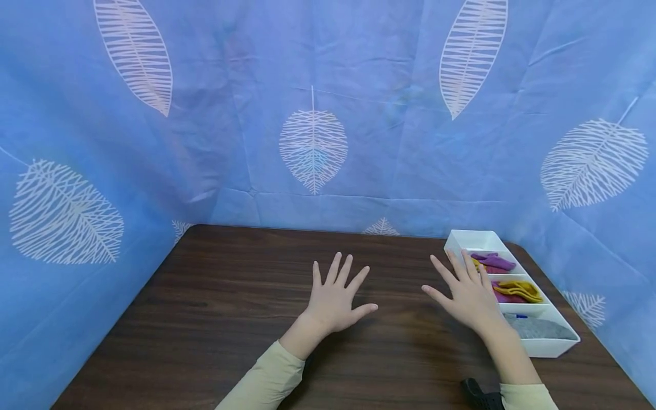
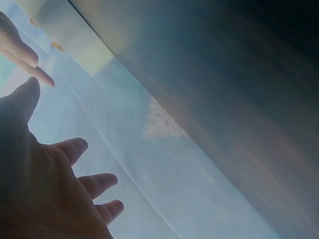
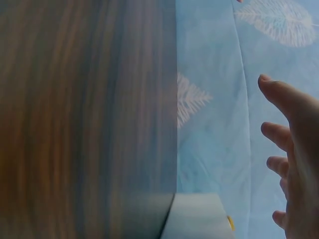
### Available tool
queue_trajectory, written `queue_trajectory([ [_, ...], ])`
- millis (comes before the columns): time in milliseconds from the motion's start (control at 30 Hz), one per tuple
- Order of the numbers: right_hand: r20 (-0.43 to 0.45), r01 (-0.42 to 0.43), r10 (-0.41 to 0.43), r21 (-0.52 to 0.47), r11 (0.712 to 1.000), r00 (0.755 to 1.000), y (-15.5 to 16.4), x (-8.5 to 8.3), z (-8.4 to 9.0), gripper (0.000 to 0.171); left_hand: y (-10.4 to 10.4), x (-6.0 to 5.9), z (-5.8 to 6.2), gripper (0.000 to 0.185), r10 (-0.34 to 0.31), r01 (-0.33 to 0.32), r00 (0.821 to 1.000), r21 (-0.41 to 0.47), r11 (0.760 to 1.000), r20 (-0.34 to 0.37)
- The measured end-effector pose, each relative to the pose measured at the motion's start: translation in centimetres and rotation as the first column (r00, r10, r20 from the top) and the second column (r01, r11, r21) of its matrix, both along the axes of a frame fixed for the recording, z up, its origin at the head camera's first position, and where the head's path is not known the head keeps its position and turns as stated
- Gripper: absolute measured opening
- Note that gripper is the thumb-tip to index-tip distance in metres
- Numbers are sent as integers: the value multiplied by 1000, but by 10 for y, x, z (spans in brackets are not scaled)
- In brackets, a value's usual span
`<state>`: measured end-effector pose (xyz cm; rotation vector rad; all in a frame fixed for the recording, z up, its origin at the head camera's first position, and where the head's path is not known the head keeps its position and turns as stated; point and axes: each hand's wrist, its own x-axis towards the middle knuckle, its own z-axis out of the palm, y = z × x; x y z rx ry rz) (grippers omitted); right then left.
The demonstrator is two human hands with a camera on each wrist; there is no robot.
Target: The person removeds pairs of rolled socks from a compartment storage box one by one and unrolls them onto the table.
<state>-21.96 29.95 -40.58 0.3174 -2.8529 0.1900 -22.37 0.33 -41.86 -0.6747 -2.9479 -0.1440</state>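
My left hand (image 1: 332,304) is held over the middle of the dark wooden table (image 1: 215,341), fingers spread and nothing in its grasp. To the right, my right hand (image 1: 470,299) is also spread wide and holds nothing; it overlaps the left side of a white divided box (image 1: 553,347) in the head view. Purple cloth (image 1: 494,261) lies in the far part of that box. A folded mustard-yellow cloth (image 1: 520,290) fills the middle compartment. Grey material (image 1: 543,328) with a small blue item (image 1: 520,316) sits in the near one.
A blue curtain (image 1: 230,142) with white leaf prints surrounds the table at the back and both sides. At the right sleeve there is a black strap (image 1: 479,396). The box stands along the table's right edge.
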Motion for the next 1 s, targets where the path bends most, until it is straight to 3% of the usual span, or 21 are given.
queue_trajectory([
  [200, -29, 12, -12, 10, 1000, 1000, 29, 22, 1, 79, 31, 9, 2, 77, -68, 68, 998, -43, 997, 6],
  [667, -190, 52, -45, 35, 998, 981, 87, 59, -5, 75, 101, 17, 12, 75, -187, 186, 982, -35, 982, -17],
  [1000, -379, 5, 9, 35, 999, 925, 114, 83, -10, 63, 141, 17, 14, 73, -260, 260, 965, 6, 965, -19],
])
